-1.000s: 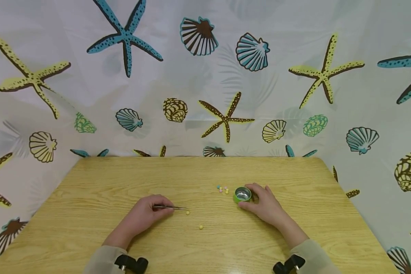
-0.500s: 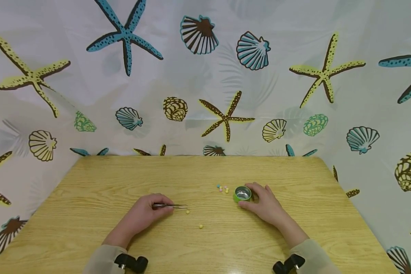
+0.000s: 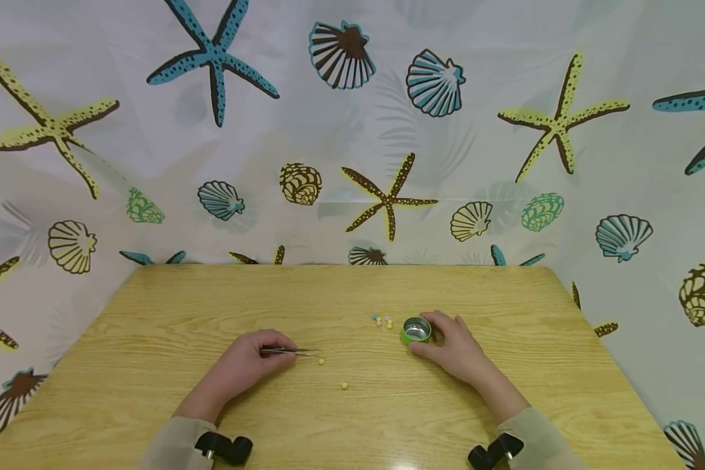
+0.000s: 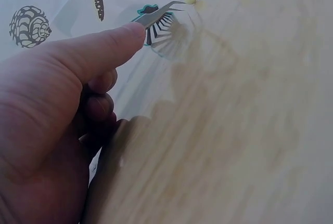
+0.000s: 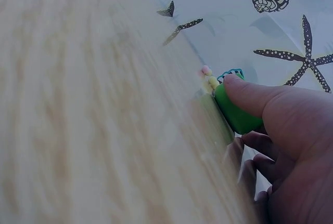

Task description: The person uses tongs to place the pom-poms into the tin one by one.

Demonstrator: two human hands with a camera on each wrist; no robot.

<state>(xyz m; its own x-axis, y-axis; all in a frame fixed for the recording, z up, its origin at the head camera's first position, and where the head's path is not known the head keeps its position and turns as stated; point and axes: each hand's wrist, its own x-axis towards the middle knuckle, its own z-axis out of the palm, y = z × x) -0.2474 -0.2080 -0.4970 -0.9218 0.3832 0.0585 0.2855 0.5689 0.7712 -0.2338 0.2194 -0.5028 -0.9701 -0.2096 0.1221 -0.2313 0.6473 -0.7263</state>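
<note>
- Cloth (image 3: 352, 124) is hung behind a table (image 3: 341, 431).
- Tweezers (image 4: 155, 14) are pinched by left hand (image 3: 254, 360), cup (image 3: 416, 331) by right hand (image 3: 455, 351).
- Bead (image 3: 322, 361) beside the tweezers could be knocked away by shaking.

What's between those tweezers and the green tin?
In the head view: a yellow ball by the tips of the tweezers, then bare wood, then a cluster of coloured balls beside the green tin, slightly farther back.

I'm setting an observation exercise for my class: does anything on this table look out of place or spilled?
Slightly: two small round yellow beads lie apart from the multicoloured bead cluster, so they look strayed. The round green silver-lined cup stands upright; no damage shows.
</note>
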